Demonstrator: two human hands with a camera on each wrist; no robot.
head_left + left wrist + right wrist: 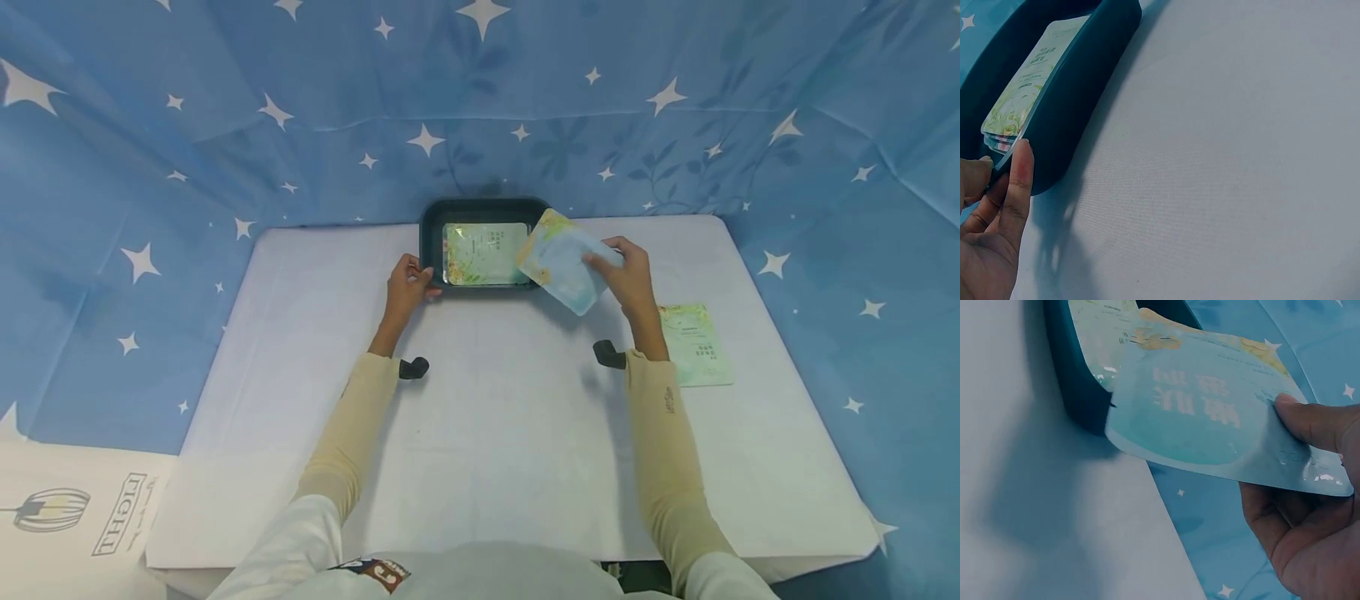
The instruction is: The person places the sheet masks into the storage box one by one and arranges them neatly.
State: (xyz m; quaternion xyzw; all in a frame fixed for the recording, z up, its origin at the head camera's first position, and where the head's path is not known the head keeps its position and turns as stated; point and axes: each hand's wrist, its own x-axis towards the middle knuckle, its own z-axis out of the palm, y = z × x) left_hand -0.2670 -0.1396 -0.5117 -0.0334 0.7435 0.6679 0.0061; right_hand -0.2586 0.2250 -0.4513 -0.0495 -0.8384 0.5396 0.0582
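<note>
A dark green tray point(429, 237) stands at the table's far edge, with a small stack of green floral sachets point(487, 254) lying in it. My left hand point(407, 287) pinches the tray's near left corner, thumb over the rim and fingers outside, as the left wrist view shows. In my right hand point(628, 271) is a light blue sachet point(1191, 419) with yellow flowers, gripped by one end between thumb and fingers. That sachet is tilted above the tray's right end and covers part of it. Another green sachet point(696, 346) lies flat on the table beside my right forearm.
A white cloth covers the table point(495, 433). Blue star-patterned fabric point(337, 100) hangs right behind the tray and along both sides. At the lower left there is a cream cloth point(82, 517) with a printed whisk.
</note>
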